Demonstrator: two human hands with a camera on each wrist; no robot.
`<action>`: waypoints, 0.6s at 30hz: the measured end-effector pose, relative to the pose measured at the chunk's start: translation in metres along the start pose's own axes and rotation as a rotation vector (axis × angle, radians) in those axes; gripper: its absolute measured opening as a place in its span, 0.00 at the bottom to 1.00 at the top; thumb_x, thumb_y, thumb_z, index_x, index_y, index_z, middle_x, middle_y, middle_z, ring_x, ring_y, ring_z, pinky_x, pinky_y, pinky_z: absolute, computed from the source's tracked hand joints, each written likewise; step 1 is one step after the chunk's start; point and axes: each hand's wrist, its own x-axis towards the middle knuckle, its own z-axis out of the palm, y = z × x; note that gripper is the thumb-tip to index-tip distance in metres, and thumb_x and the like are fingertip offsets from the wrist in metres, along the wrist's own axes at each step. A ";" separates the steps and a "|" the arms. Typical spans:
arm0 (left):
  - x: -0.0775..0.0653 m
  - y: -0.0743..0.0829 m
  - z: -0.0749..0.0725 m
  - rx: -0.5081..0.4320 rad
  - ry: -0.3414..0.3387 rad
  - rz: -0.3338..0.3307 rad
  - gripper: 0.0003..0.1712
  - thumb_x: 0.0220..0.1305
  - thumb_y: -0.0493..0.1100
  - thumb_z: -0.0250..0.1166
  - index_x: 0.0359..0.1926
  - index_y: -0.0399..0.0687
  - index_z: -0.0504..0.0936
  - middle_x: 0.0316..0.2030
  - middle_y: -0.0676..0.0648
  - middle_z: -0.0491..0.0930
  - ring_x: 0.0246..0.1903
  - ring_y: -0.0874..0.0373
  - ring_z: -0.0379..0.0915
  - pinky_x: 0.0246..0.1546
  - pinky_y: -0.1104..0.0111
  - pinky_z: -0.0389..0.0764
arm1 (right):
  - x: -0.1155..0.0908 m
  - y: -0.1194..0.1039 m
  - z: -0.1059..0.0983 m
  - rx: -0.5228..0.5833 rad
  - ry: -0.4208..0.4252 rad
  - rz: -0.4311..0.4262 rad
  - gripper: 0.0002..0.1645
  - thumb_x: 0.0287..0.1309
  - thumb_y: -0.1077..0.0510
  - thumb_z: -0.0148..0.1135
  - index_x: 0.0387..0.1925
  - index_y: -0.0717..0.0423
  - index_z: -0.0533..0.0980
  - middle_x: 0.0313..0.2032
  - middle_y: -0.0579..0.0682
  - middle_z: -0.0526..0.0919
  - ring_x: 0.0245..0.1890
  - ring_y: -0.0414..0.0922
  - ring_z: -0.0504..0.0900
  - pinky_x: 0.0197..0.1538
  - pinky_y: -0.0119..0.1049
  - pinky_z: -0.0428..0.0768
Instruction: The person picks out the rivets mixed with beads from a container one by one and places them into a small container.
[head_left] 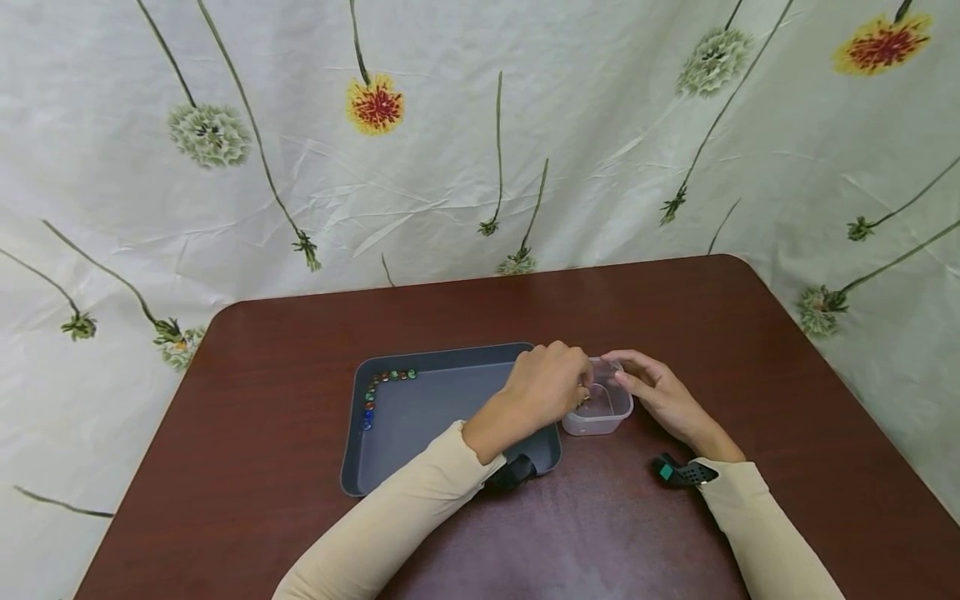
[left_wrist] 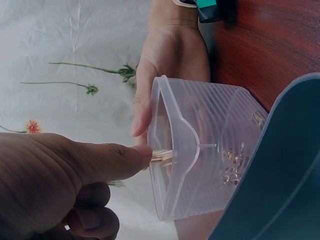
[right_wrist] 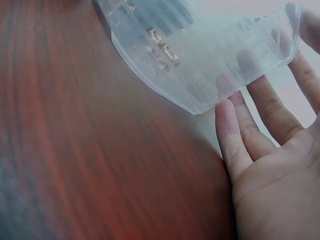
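A clear plastic container (head_left: 597, 427) stands at the right edge of a grey tray (head_left: 450, 475). My left hand (head_left: 549, 382) reaches over its mouth, and the thumb and fingertips pinch a small gold-coloured piece (left_wrist: 162, 158); I cannot tell its exact kind. More small shiny pieces (left_wrist: 234, 165) lie at the container's bottom, seen through the ribbed wall. From the right, my right hand (head_left: 667, 404) holds the container, its fingers (right_wrist: 272, 107) along the outer wall and its thumb near the rim. Inside the tray, several coloured glass marbles (head_left: 370, 396) form an L along the far left corner.
Under everything is a dark red-brown wooden table (head_left: 247, 467) with rounded far corners. A white cloth (head_left: 435, 183) printed with flowers hangs behind it. Each wrist wears a black strap; the right strap (head_left: 682, 472) sits just above the table's near side.
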 end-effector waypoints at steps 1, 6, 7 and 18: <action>0.000 0.000 0.000 0.000 -0.002 -0.001 0.04 0.64 0.46 0.71 0.39 0.56 0.91 0.34 0.57 0.87 0.24 0.63 0.77 0.20 0.68 0.75 | 0.000 0.000 0.000 -0.003 -0.001 0.002 0.20 0.75 0.60 0.52 0.64 0.60 0.70 0.61 0.41 0.76 0.58 0.36 0.78 0.59 0.26 0.74; -0.006 -0.003 -0.003 -0.024 0.020 -0.009 0.05 0.66 0.48 0.68 0.39 0.57 0.90 0.33 0.58 0.86 0.23 0.65 0.75 0.19 0.71 0.73 | 0.002 0.001 0.000 0.006 -0.027 -0.006 0.20 0.75 0.61 0.51 0.64 0.58 0.71 0.62 0.44 0.75 0.58 0.36 0.78 0.59 0.27 0.75; -0.008 -0.004 -0.004 -0.033 0.037 -0.008 0.06 0.67 0.48 0.67 0.40 0.57 0.90 0.34 0.58 0.86 0.22 0.65 0.75 0.18 0.71 0.72 | 0.003 0.002 0.000 0.013 -0.033 -0.012 0.21 0.75 0.61 0.51 0.65 0.60 0.70 0.62 0.44 0.75 0.59 0.36 0.78 0.60 0.27 0.75; -0.048 -0.037 -0.042 -0.041 0.347 0.030 0.16 0.74 0.46 0.59 0.57 0.49 0.84 0.47 0.50 0.85 0.43 0.54 0.81 0.36 0.64 0.79 | 0.004 -0.002 -0.003 0.108 -0.068 -0.090 0.28 0.80 0.58 0.40 0.75 0.58 0.57 0.63 0.50 0.76 0.63 0.39 0.76 0.63 0.28 0.74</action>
